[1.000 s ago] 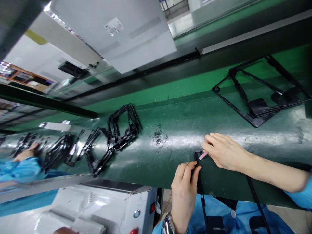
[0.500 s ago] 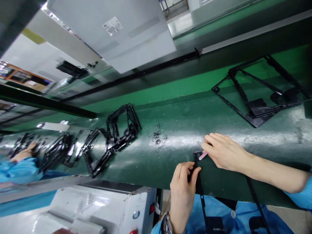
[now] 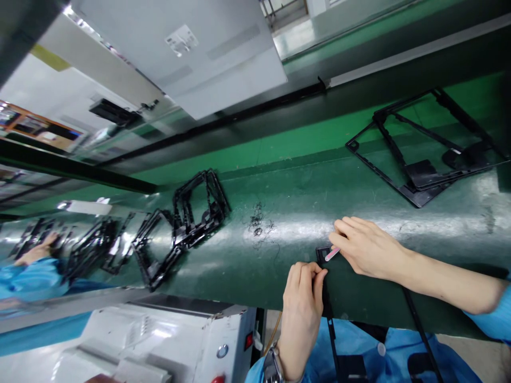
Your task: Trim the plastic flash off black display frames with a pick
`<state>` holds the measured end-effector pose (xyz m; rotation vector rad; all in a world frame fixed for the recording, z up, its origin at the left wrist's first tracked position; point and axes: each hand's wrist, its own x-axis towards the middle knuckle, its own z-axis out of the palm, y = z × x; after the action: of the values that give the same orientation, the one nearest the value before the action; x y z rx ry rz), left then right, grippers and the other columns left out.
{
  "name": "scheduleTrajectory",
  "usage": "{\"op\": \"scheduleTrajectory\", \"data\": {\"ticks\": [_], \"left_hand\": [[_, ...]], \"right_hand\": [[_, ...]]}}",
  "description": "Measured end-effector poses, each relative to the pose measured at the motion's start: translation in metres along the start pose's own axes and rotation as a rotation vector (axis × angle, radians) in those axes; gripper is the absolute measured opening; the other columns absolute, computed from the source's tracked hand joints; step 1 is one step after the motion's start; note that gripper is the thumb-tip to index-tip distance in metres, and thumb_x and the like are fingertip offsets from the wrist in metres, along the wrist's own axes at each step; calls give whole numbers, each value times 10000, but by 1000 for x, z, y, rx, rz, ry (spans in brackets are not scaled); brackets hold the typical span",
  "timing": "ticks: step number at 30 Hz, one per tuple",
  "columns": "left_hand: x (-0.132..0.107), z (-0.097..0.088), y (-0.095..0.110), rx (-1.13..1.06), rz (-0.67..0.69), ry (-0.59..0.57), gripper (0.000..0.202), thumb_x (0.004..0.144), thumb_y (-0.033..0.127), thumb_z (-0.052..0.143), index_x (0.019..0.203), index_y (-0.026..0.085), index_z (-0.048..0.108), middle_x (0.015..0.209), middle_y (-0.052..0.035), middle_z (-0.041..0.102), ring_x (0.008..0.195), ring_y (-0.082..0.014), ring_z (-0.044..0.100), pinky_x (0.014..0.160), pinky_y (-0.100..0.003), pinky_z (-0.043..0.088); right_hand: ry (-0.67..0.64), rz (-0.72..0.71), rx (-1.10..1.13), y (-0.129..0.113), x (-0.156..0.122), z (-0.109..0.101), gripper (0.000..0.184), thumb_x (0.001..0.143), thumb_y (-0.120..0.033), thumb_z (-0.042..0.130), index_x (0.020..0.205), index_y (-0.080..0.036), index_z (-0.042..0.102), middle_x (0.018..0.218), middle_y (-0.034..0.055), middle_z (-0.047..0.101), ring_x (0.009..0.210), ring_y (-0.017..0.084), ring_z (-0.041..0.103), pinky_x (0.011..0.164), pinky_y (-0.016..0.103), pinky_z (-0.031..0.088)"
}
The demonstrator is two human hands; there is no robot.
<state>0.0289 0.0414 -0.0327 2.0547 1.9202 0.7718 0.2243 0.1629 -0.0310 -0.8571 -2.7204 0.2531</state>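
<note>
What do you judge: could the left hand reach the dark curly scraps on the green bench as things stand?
Probably yes: nothing visible stands between the left hand and the dark curly scraps, though its fingers are on the black frame and would likely have to let go.

one head-worn camera looks forward and down, near above the green bench.

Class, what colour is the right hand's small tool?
The small tool is pink and whitish, clearest in the head view.

White label on grey panel; at lower left, white machine with red switch.
</note>
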Motion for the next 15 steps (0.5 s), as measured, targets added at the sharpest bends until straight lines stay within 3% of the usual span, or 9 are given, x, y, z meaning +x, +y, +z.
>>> {"op": "scheduleTrajectory", "data": {"ticks": [6, 15], "left_hand": [[-4, -2, -4, -13, 5, 34, 110, 1110, 314, 591, 1047, 224, 601, 905, -26, 635, 772, -178, 630, 694, -280, 538], [-5, 1, 7, 17, 17, 21, 149, 1128, 208, 509, 1018, 221, 607, 927, -27, 652, 807, -173, 663, 749, -280, 546]], "right_hand": [[8, -3, 0, 0, 1, 0, 149, 934, -51, 595, 1007, -180, 610, 978, 72, 582, 871, 248, 546, 760, 364, 401], [14, 4, -11, -2, 0, -1, 152, 930, -43, 595, 996, -179, 611, 966, 74, 586, 863, 248, 543, 749, 362, 397]]}}
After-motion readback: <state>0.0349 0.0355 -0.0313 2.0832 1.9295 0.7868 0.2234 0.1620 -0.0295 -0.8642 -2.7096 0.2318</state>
